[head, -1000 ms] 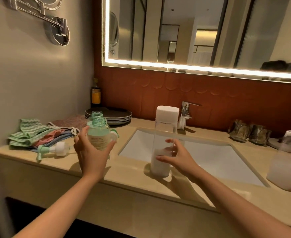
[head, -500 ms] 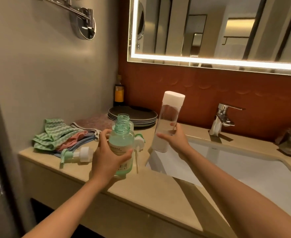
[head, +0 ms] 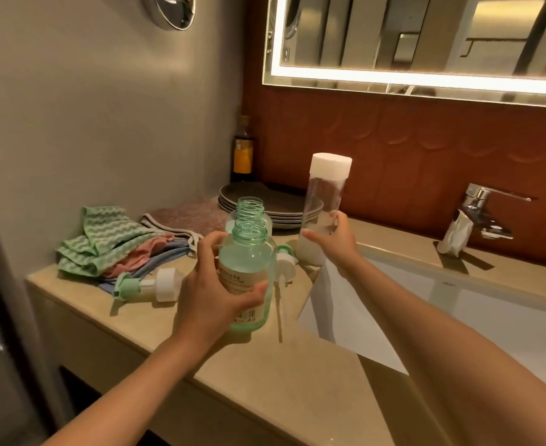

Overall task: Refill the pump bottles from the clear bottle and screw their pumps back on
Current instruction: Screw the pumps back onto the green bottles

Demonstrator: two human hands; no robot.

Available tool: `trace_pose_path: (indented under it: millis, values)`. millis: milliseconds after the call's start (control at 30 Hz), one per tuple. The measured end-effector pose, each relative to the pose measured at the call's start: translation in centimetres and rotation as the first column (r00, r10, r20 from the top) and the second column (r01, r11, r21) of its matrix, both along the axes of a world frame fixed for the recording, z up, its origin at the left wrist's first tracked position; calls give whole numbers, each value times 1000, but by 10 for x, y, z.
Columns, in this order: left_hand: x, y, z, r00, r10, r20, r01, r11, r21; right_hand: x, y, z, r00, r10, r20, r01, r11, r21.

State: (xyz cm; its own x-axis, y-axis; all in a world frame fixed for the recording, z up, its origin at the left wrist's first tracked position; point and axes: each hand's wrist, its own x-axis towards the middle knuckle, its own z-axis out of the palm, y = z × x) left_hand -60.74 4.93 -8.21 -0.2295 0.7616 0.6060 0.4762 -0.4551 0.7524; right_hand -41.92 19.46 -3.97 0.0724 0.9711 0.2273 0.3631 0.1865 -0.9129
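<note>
A beige stone countertop [head: 265, 375] is seen from above, running from the near left to the far right. Above it, on the far wall, a large mirror [head: 426, 43] with a lit edge is mounted over a red-brown tiled backsplash [head: 426, 149]. A white sink basin [head: 458, 310] is set into the right part of the countertop, with a chrome faucet [head: 477, 214] behind it. At the far left, folded cloths [head: 117, 249] in green, pink and blue are piled, and a stack of dark plates [head: 274, 207] is placed beside them, nearer the backsplash.

A tall clear bottle [head: 326, 194] with a white cap is held almost upright at the sink's left edge. Whitish liquid is seen in its lower part. It is gripped low down by the right hand [head: 336, 243], with fingers and thumb curled round it. Whether its base touches the countertop cannot be told.

Just to its left, a green pump bottle [head: 249, 272] with an open threaded neck is held upright by the left hand [head: 210, 291], whose fingers are wrapped round its labelled body. A second green bottle [head: 249, 209], also open, is partly hidden behind it.

One white and green pump [head: 146, 284] is laid on its side near the cloths. Another pump [head: 286, 262] is glimpsed between the two held bottles.
</note>
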Motion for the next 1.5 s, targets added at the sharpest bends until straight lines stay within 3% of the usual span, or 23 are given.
trace_pose_path:
  millis: [133,200,300,367,467,600,667,800,900,1100,1267,1500]
  values:
    - [0,0,1,1000,11,-14,-11,1000,13,-4,2,5,1000,12,8,-12,1000,-28]
    - [0,0,1,1000,10,-13,-10,1000,14,-5,-5,8,991,-133,25,134,990,-38]
    - [1,-1,2,1000,20,-14,-19,1000,18,-7,-28,3,930,-356,95,347,933,96]
    - [2,-2,3,999,26,-26,-25,999,24,-13,-42,-2,940,-260,220,243,965,101]
    - [2,-3,4,999,23,-35,-23,999,23,-26,-52,0,886,-14,463,29,999,-26]
    - [1,-3,2,997,39,-61,-38,999,29,-38,-53,5,829,102,550,-43,992,-120]
    - [1,-2,2,995,49,-82,-46,998,36,-36,-54,7,855,138,499,-53,982,-181]
    - [0,-1,2,994,54,-95,-52,998,23,-25,-62,10,956,166,243,-80,942,-327]
    - [2,-3,3,994,37,-102,-37,999,-2,-8,-76,16,985,126,115,-83,944,-318]
    - [24,-20,6,994,-61,-94,56,997,-53,27,-115,77,989,63,-136,-68,997,-32]
    - [69,-44,9,980,-174,-93,169,984,-58,45,-153,123,955,72,-289,-14,980,199]
    - [99,-52,10,969,-202,-145,195,979,-58,68,-186,138,962,83,-259,35,906,421]
